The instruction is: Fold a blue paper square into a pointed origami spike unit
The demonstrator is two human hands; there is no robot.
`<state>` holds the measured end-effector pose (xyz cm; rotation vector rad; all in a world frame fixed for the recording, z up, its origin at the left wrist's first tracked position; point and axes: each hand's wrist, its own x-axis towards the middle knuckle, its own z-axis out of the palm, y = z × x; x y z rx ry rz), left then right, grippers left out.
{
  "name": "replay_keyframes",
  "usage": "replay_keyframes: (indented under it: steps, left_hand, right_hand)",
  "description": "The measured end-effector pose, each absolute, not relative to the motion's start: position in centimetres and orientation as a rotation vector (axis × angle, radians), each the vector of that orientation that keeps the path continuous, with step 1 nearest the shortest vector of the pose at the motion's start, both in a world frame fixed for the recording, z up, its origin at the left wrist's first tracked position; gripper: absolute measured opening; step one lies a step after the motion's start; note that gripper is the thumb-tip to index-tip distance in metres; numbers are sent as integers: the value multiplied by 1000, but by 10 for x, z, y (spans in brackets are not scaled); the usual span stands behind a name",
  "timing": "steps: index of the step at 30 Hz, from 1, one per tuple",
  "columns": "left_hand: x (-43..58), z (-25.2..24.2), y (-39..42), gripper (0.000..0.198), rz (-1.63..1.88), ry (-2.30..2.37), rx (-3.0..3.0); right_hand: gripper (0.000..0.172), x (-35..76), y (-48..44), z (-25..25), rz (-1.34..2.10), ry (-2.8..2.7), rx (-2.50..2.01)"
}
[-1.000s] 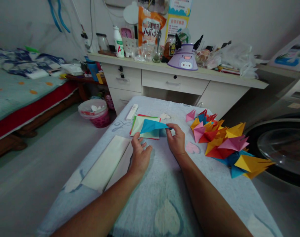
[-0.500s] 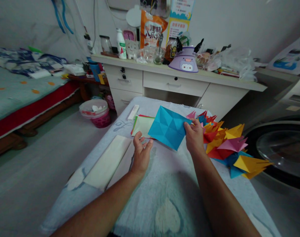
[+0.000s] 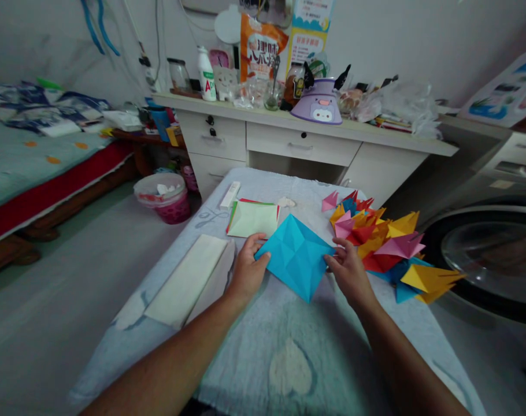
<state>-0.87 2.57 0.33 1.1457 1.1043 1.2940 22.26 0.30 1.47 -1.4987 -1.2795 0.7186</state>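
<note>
"Blue paper point(image 3: 296, 254), spread flat and marked with creases: where exactly is it?"

"Between the two hands, over the covered surface point(image 3: 245, 358), with one corner pointing toward the person. I can't tell whether that near corner touches the cloth."

"What is the left hand point(image 3: 248, 266) doing?"

"Pinching the sheet's left corner, thumb on top. The right hand point(image 3: 348, 273) has its thumb and fingers at the opposite corner, grasping it there."

"And just beyond the sheet?"

"A stack of paper point(image 3: 253, 219), pale on top, with red and green edges peeking out. Near its far left corner lies a small white box point(image 3: 230, 195)."

"Anything to the left of the left hand?"

"A long pale strip point(image 3: 189, 282) lying slantwise; what it's made of, I can't tell."

"What about the bright heap on the other side?"

"Folded paper birds point(image 3: 376, 237), by the look of them, in yellow, red, pink and blue. They crowd together along the right edge, near the right hand but apart from it."

"Farther back?"

"White drawers point(image 3: 304, 141) beneath a cluttered top, where a purple visor point(image 3: 318, 104) sits. A pink bin point(image 3: 171, 211) stands on the floor at left."
</note>
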Motion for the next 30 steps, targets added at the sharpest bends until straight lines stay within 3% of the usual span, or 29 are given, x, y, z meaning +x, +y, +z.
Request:
replay_keyframes:
  steps: [4,8,11,21,28,30]
  left_hand:
    - [-9,0,25,57,1254,1137,1179]
    - [-10,-6,28,56,1307,1212,1227]
    - [-10,-5,29,53,1345,1261,1243]
    - [-8,13,18,26,1160,1130,1248]
    - [-18,22,11,55,1206,910,1575]
    - [-19,21,13,51,1247,956,1741]
  right_hand:
    - [63,226,-9,4,48,-1741,-1493]
    - [84,221,-22,1,46,-2126,-1370]
    - [90,218,-28,4,71,-2271,-1338]
    - [64,218,-16,-8,-37,-2277,-1361]
    - [48,230,-15,-4,194,-2130,-1189]
    - [43,231,-14,-2,227,-2105,-1181]
